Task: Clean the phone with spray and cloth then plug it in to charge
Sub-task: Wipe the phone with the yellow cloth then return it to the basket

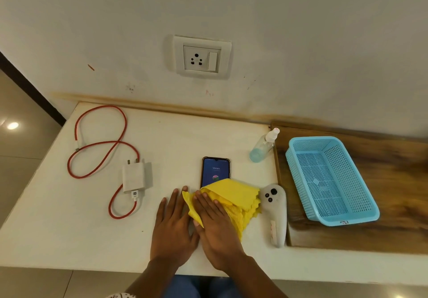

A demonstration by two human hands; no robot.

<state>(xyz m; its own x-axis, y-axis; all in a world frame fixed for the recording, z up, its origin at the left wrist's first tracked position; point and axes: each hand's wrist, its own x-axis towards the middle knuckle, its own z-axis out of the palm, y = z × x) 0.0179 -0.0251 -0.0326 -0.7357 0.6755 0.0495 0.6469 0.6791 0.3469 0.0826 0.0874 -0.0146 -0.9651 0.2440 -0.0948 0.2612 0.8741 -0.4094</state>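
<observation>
At the far left of the white tabletop (69, 216) a red charging cable (97, 145) lies in loose loops, its end plugged into a white charger adapter (134, 177) that lies flat with its prongs pointing toward the wall. On the wall above, a white socket plate (202, 57) holds a socket and one switch. Near the front edge, the left hand (172, 226) lies flat on the tabletop with fingers straight and slightly spread, its fingertips touching the left corner of the yellow cloth (234, 196). Just beside it, the right hand (215, 226) presses flat on the cloth, fingers straight and close together. The cloth is bunched over the lower part of the phone (215, 170), which lies face up with its screen lit. Right of the cloth lies a grey controller (275, 212). Beyond it a clear spray bottle (262, 146) with a white nozzle lies tilted near the wooden board (393, 182). A blue perforated basket (331, 179) sits on that board.
</observation>
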